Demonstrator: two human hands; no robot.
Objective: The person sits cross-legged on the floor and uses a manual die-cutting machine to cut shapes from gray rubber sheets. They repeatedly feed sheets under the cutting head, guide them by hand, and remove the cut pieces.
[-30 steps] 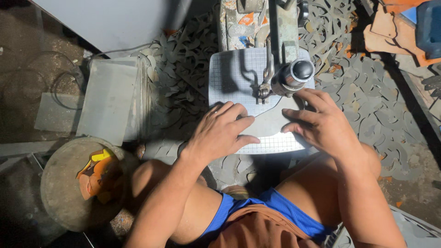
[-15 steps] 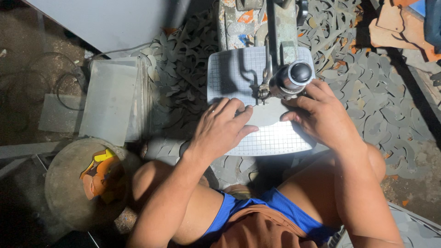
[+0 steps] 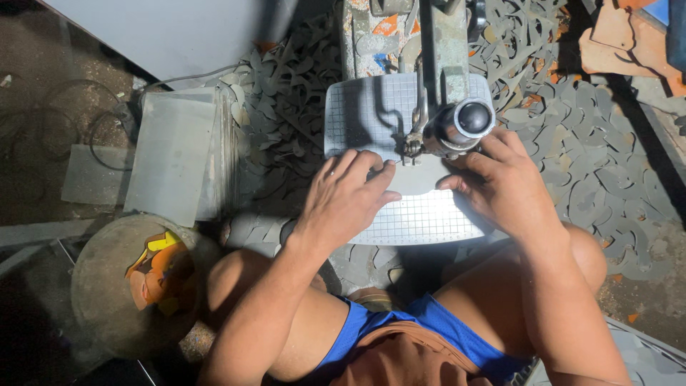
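A flat grey sheet piece [image 3: 418,179] lies on the gridded white work plate [image 3: 421,221] of a small cutting machine [image 3: 443,64]. My left hand [image 3: 346,196] presses flat on the piece's left side, fingers spread toward the blade [image 3: 411,146]. On the right side, my right hand [image 3: 504,186] rests with its fingertips on the piece, just below the machine's round black-capped head [image 3: 464,123]. Both hands lie flat on the sheet rather than gripping it.
Several grey cut-out scraps [image 3: 286,107] cover the floor around the machine. A stack of grey sheets [image 3: 175,154] lies to the left. A round bowl [image 3: 128,286] with orange and yellow pieces sits by my left knee. Orange-brown boards [image 3: 614,36] lie at top right.
The view has shifted slightly. Both hands have eased the sheet piece a little toward the blade, and the right hand now sits closer under the machine head.
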